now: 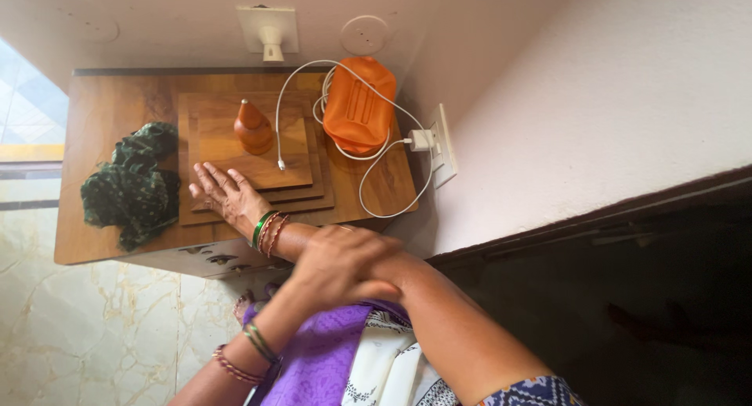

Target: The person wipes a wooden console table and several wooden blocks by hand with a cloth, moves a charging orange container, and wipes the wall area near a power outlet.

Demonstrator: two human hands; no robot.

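My right hand (225, 193) lies flat, fingers apart, on the near left corner of a stepped stack of square wooden boards (294, 188). Green and red bangles (268, 230) ring its wrist. My left hand (343, 263) is curled over my right forearm just behind those bangles, and its own wrist also carries bangles (254, 345). A small orange cone-topped object (252, 128) stands on the top board, just beyond my right fingers.
The boards sit on a wooden side table (94, 241). A crumpled dark green cloth (133, 183) lies at its left. An orange electric heating bag (359, 105) lies at the back right, its white cable (368, 188) running to a charger (421, 139) in a wall socket (443, 149). Marble floor (86, 335) lies below.
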